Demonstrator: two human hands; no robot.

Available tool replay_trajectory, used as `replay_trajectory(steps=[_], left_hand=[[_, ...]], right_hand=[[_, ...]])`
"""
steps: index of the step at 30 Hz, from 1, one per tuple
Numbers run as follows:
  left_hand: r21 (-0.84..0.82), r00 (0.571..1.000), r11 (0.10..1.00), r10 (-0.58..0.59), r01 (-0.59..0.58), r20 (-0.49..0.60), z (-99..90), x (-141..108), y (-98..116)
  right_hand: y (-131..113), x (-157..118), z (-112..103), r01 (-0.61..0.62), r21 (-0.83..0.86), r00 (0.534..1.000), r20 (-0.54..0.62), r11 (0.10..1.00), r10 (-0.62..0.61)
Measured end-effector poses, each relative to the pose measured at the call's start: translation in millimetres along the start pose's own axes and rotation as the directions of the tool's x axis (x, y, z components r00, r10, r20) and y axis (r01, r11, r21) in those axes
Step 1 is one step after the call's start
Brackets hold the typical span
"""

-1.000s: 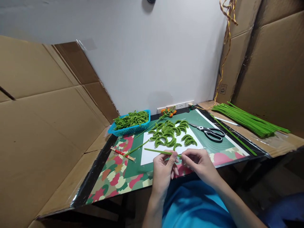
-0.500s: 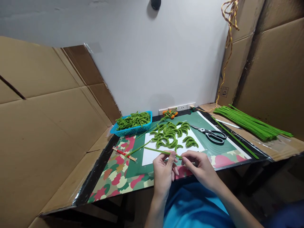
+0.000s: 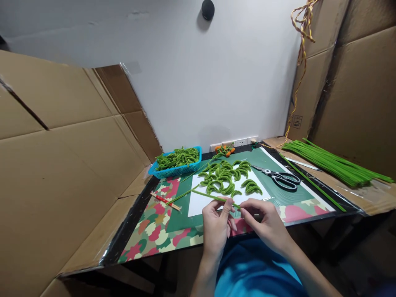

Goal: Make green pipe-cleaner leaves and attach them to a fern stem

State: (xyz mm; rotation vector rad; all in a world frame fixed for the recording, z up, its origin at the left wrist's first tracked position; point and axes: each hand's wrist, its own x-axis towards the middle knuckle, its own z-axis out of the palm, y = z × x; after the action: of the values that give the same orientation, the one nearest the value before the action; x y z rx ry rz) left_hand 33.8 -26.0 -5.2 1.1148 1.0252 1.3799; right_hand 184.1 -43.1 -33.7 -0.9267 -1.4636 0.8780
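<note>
Between both hands, over the near edge of the table, runs a green pipe cleaner (image 3: 208, 195). My left hand (image 3: 216, 220) is closed, pinching it between thumb and fingers partway along. At its near end, my right hand (image 3: 262, 218) is closed with thumb and fingertips on the tip. The far part bends sharply and slants back toward the left. Just beyond my hands, curved green pipe-cleaner pieces (image 3: 222, 175) lie grouped on a white sheet of paper (image 3: 196, 206). Black-handled scissors (image 3: 283, 179) rest on the green mat (image 3: 182, 218), right of the paper.
A blue basket (image 3: 177, 170) full of twisted green pieces stands back left. Orange and green pipe-cleaner flowers (image 3: 225, 150) lie near the wall sockets (image 3: 241, 142). At left are wrapped chopsticks (image 3: 165, 201); at right, a bundle of straight green pipe cleaners (image 3: 337, 163). Cardboard panels (image 3: 77, 156) flank the table.
The whole view has shifted slightly, so everything appears a little further right. Both hands keep their hold on the pipe cleaner, with only a slight change of the fingers.
</note>
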Motion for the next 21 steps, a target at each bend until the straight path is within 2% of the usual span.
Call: replay_trajectory(steps=[10,16,21], left_hand=[[0.005,0.999,1.000,-0.018,0.019,-0.026,0.6,-2.9,0.6],[0.009,0.996,0.997,-0.077,0.077,-0.048,0.2,-3.0,1.7],[0.013,0.994,0.997,-0.077,0.079,-0.076,-2.7,-3.6,-1.4]], right_hand=[[0.3,-4.0,-0.5,0.008,0.000,1.000,0.007,1.000,-0.008],[3.5,-5.8,2.1,-0.006,-0.042,0.999,-0.033,0.999,0.004],[7.0,-3.3,6.4,0.061,-0.061,0.997,-0.045,0.996,-0.064]])
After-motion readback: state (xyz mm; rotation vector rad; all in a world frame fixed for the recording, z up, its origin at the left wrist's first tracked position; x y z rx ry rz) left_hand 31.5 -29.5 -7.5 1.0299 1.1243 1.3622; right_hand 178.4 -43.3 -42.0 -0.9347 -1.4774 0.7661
